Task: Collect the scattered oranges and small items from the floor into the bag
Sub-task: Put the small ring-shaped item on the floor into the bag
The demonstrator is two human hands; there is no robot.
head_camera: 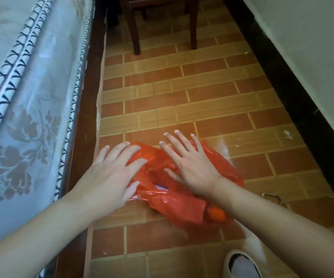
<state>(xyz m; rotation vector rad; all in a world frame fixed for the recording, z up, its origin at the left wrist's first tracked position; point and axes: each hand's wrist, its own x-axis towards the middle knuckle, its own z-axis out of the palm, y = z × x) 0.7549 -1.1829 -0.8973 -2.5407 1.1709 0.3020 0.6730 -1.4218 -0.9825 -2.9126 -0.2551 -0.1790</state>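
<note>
From my remote seat I read the job as close to done: the crumpled red plastic bag lies on the floor between a bed and a wall, and one round orange fruit shows at its near end, partly under the film, so I judge it already gathered in. A small blue-and-white item peeks from a fold near the bag's middle; what it is I cannot tell. The left hand is spread flat with straight fingers over the bag's left edge, grasping nothing, and the right hand lies likewise flat and splayed across the bag's top, pinching nothing; whether they press the plastic or hover just above it I cannot say. What seems left, by my reckoning, is a small metal chain or ring lying on the floor just beside the right forearm, outside the bag, and then gathering the bag's mouth. The brick-patterned tile floor in orange and tan runs away from me as a narrow aisle, with pale specks of debris toward the wall. On the left stands the bed with a pale blue floral cover trimmed in dark zigzag edging above a brown wooden frame. On the right, a white wall rises over a dark skirting. Dark wooden chair legs stand at the far end, and a white slipper with a grey sock shows at the bottom edge.
</note>
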